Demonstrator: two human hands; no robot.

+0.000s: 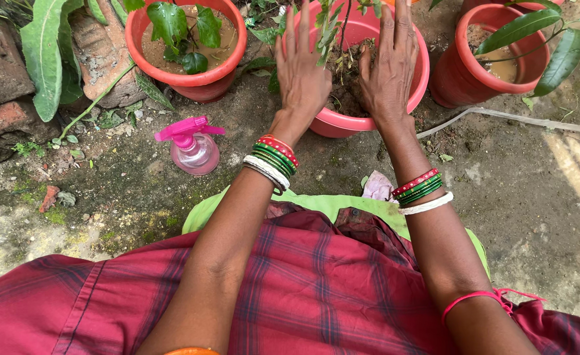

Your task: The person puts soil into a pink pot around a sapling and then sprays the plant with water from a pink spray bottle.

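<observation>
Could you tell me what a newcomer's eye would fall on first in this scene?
Both hands, the left hand and the right hand, lie flat on the soil of the pink pot at centre top. To its left, a pink spray bottle stands on the mossy ground.

My left hand [301, 79] & right hand [388, 72] lay flat on the soil in the middle pot [342, 121]. Spray bottle [193, 148] sat left of that pot, nearer me; 2nd pot [184, 75] behind-left, 3rd pot [461, 75] right.
</observation>
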